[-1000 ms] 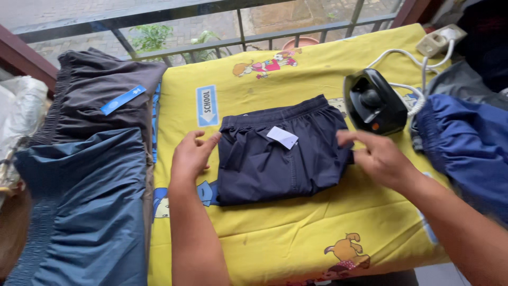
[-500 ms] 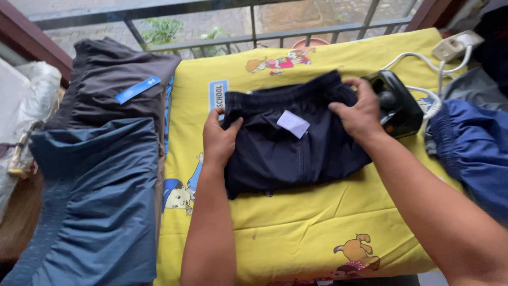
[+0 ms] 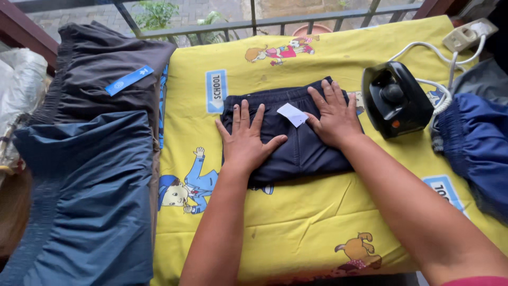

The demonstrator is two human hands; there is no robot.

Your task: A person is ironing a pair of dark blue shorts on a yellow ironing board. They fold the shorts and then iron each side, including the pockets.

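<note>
Dark navy folded shorts (image 3: 299, 151) lie in the middle of a yellow cartoon-print cloth (image 3: 296, 222) that covers the table. My left hand (image 3: 246, 139) presses flat on the left part of the shorts, fingers spread. My right hand (image 3: 333, 116) lies flat on the right part, fingers spread toward the waistband. A small white tag (image 3: 292, 114) sticks out of the fabric between the two hands. Neither hand grips anything.
A black iron (image 3: 394, 100) stands just right of the shorts, its white cord (image 3: 423, 50) running to a power strip (image 3: 468, 34) at the back right. Dark garments (image 3: 90, 159) are piled at left, a blue garment (image 3: 479, 143) at right. A railing (image 3: 254, 24) runs behind.
Both hands have come off the folded edges of the shorts and now lie flat on top of the fabric. The shorts sit a little lower and flatter on the cloth.
</note>
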